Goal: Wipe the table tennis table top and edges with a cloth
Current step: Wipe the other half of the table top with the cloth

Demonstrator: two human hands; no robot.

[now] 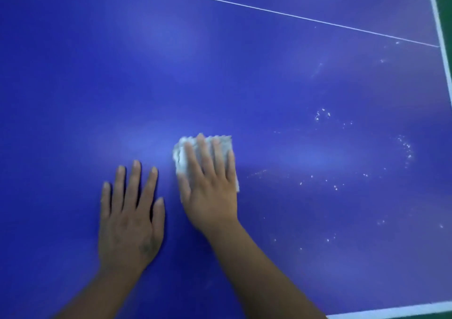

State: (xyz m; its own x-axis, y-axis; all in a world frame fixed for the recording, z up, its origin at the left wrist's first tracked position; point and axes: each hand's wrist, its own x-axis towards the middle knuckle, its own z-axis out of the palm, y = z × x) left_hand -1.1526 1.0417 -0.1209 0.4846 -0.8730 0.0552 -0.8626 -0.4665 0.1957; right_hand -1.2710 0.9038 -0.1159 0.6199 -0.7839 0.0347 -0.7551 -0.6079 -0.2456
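Observation:
The blue table tennis table top (220, 74) fills the view. A small folded white cloth (182, 156) lies on it near the middle. My right hand (210, 184) presses flat on the cloth with straight fingers, covering most of it, and looks slightly blurred. My left hand (130, 213) rests flat on the bare blue surface just left of the cloth, fingers spread and straight, holding nothing.
White dusty specks (406, 150) and smears are scattered over the table to the right of the cloth. A thin white centre line (269, 9) crosses the far part. White edge stripes run along the right side (442, 40) and the near right corner (391, 310), with green floor beyond.

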